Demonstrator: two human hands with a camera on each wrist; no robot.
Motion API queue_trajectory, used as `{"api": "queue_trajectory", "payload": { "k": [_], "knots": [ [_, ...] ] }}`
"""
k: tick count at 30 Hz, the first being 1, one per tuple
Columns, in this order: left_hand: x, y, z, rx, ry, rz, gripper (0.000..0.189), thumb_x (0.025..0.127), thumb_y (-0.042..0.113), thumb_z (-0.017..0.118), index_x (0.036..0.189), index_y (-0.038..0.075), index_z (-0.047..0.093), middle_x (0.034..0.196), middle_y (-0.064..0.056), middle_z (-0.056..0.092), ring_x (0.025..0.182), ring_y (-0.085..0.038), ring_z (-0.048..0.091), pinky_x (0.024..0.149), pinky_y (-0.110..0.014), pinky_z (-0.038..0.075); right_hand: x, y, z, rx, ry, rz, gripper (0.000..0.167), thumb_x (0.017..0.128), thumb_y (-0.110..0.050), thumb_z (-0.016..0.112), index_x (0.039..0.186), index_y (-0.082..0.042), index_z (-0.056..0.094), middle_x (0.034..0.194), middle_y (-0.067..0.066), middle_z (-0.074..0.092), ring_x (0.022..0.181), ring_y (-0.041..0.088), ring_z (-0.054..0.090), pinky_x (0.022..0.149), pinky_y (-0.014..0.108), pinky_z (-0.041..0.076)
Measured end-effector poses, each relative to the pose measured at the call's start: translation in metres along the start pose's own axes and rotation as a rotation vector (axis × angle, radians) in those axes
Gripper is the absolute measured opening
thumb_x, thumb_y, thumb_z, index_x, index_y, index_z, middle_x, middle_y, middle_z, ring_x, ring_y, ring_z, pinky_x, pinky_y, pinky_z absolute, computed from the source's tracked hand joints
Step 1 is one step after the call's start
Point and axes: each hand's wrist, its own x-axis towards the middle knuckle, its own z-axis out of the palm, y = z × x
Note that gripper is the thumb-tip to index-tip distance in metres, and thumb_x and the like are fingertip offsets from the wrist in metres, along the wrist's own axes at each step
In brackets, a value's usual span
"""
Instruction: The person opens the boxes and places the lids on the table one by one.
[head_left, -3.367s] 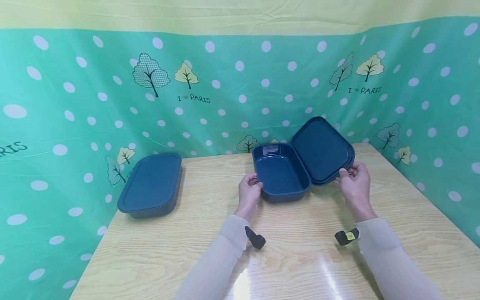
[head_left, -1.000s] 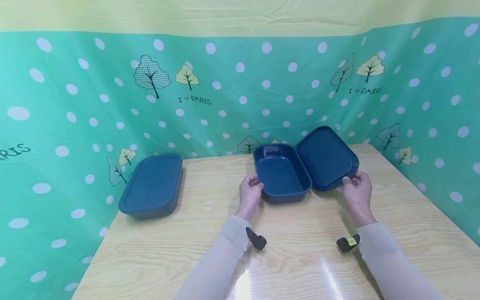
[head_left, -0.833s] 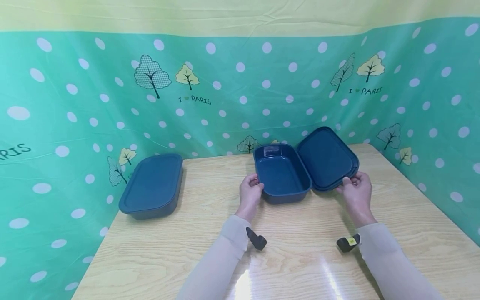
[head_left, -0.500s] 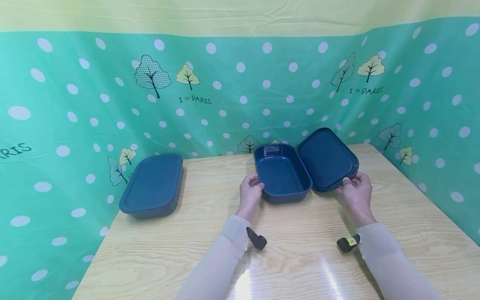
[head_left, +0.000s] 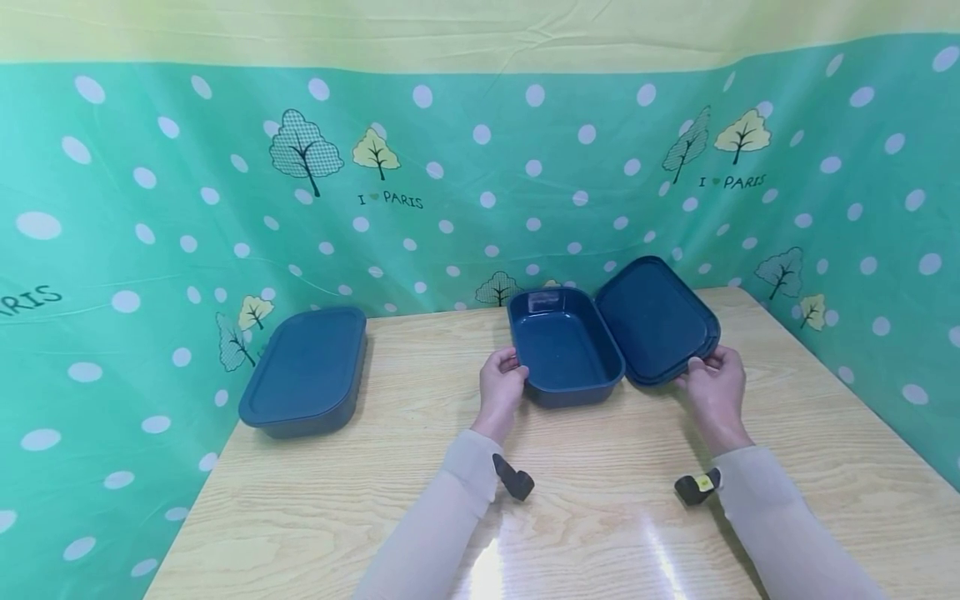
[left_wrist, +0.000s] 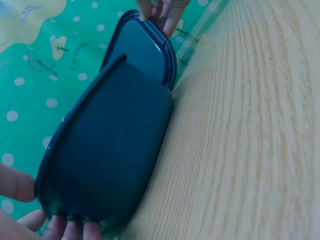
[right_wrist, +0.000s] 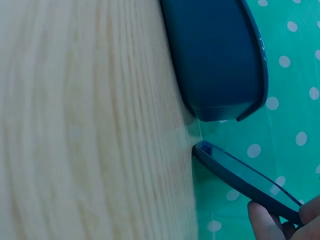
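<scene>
A dark blue food container [head_left: 573, 397] stands uncovered on the table, its inside bare. My left hand [head_left: 501, 387] grips its near left side; in the left wrist view the thumb is at the rim and the fingers [left_wrist: 75, 230] lie against the wall. Just right of the container, my right hand [head_left: 716, 390] pinches the near right edge of a dark blue lid [head_left: 654, 321], underside up. The lid leans, its left edge low beside the container and its held side raised, as the right wrist view shows of the lid [right_wrist: 245, 186].
A second dark blue container with its lid on [head_left: 303, 371] sits at the left of the wooden table [head_left: 420, 375]. Green polka-dot cloth [head_left: 450, 167] hangs behind and along both sides. A small black camera [head_left: 513, 477] is strapped at each wrist.
Over these seconds my right hand has lowered the lid and shifted it slightly right, so it lies flatter. In the last second it sinks only a little. My left hand keeps its hold.
</scene>
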Motion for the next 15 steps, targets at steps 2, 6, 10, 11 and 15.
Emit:
{"api": "queue_trajectory", "payload": {
  "k": [2,6,10,11,15],
  "knots": [
    [0.0,0.0,0.0,-0.005,-0.001,-0.002,0.041,0.085,-0.005,0.059,0.125,0.002,0.057,0.113,-0.012,0.061,0.106,-0.023,0.058,0.086,-0.033,0.05,-0.006,-0.008,0.0,-0.006,0.006,0.016,0.043,0.1,-0.015,0.038,0.139,0.002,0.03,0.114,0.006,0.04,0.097,0.014,0.052,0.08,0.023,0.053],
    [-0.001,0.0,0.0,-0.013,0.001,0.0,0.04,0.085,-0.005,0.059,0.125,0.002,0.057,0.113,-0.012,0.061,0.105,-0.023,0.058,0.084,-0.033,0.051,-0.013,-0.019,-0.002,-0.028,0.005,0.042,0.044,0.1,-0.013,0.037,0.141,0.002,0.027,0.115,0.007,0.04,0.1,0.016,0.051,0.086,0.028,0.052],
    [-0.001,-0.001,0.0,-0.018,0.0,0.007,0.04,0.085,-0.006,0.058,0.125,0.0,0.057,0.112,-0.014,0.061,0.103,-0.023,0.059,0.083,-0.032,0.051,-0.013,-0.019,-0.003,-0.046,0.004,0.06,0.046,0.101,-0.013,0.036,0.144,0.0,0.024,0.119,0.008,0.04,0.105,0.019,0.051,0.089,0.031,0.051],
    [-0.001,-0.001,0.0,-0.019,0.001,0.007,0.04,0.085,-0.006,0.058,0.125,0.0,0.057,0.112,-0.013,0.061,0.103,-0.023,0.059,0.083,-0.032,0.051,-0.013,-0.018,-0.003,-0.051,0.006,0.062,0.047,0.101,-0.013,0.035,0.144,-0.001,0.023,0.12,0.009,0.039,0.105,0.019,0.051,0.088,0.03,0.052],
    [-0.001,-0.001,0.0,-0.016,0.0,0.008,0.04,0.085,-0.005,0.059,0.125,0.001,0.057,0.113,-0.013,0.061,0.103,-0.023,0.059,0.084,-0.032,0.051,-0.01,-0.015,-0.004,-0.062,0.012,0.069,0.047,0.1,-0.013,0.035,0.144,-0.002,0.023,0.122,0.01,0.04,0.101,0.018,0.053,0.082,0.025,0.053]
  ]
}}
